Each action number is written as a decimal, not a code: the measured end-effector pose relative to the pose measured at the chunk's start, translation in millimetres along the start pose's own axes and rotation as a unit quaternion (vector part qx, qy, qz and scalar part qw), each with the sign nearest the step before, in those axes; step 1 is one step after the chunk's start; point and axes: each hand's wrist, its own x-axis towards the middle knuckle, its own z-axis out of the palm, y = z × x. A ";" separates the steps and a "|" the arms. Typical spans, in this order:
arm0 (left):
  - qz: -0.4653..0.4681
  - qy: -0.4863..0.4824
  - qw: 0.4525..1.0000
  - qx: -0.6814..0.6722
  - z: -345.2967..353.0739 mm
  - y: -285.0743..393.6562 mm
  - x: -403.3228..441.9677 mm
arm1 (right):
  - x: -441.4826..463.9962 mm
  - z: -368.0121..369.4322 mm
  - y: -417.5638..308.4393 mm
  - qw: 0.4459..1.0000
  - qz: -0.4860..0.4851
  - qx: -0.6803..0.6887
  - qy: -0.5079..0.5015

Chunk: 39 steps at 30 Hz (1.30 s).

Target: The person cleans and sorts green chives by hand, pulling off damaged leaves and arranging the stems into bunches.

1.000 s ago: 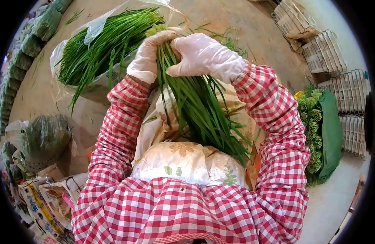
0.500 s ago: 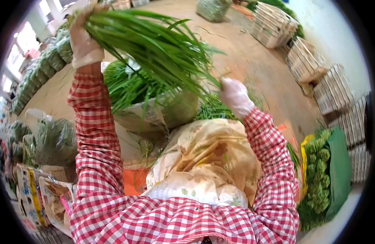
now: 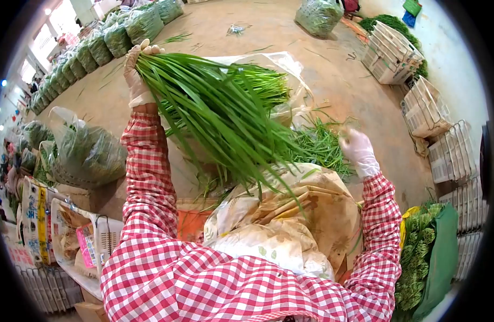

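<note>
My left hand, in a pale glove, is wrapped round the root end of a bunch of long green leaves, raised at the upper left. The leaves fan down and right across my apron. Beneath them, more green leaves lie in an open clear plastic bag. My right hand, also gloved, is closed at the right, apart from the bunch; what its fingers hold, if anything, is too small to tell. Loose green scraps lie on the floor beside it.
Filled plastic bags line the upper left, and another bag stands left. White crates run along the right wall. Green bundles under a green cover are at the lower right. A further full bag is at the top.
Both hands were together on the bunch at first. My left hand then swung it up and left, while my right hand let go of it and moved right. The view has also shifted.
</note>
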 end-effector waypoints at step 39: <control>0.159 -0.743 0.425 0.492 77.4 -268.3 -185.0 | -65.1 25.1 29.4 0.980 0.151 0.028 -0.129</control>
